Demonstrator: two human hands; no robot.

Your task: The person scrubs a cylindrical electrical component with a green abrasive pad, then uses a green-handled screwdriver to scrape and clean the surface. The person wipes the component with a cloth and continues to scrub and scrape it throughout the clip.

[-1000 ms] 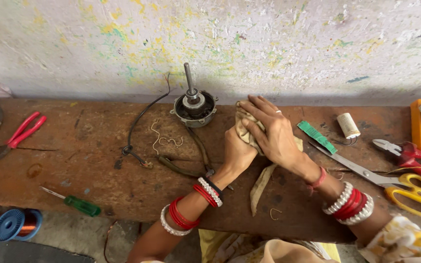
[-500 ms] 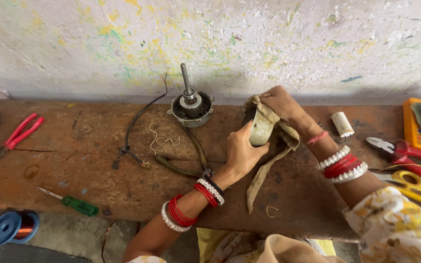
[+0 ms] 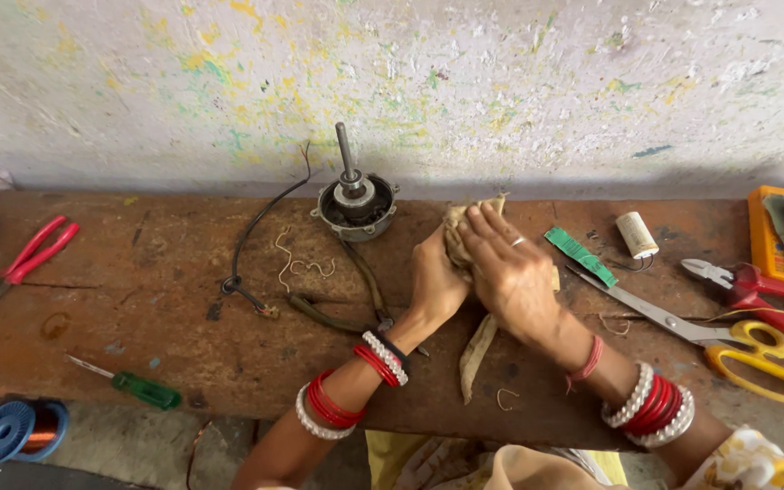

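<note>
Where the right hand (image 3: 510,272) had lifted the beige cloth strip (image 3: 475,349) half a second earlier, it now pressed flat on it mid-bench, while the left hand (image 3: 436,279) clutched the wad; beyond, the small motor (image 3: 356,201) stood at the workbench's (image 3: 138,299) far edge.

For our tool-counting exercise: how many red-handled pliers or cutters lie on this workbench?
2. One pair of red-handled pliers lies at the bench's far left; one pair of red-handled cutters lies at the far right, beside the yellow-handled scissors. More may be hidden beyond the frame edges.
</note>
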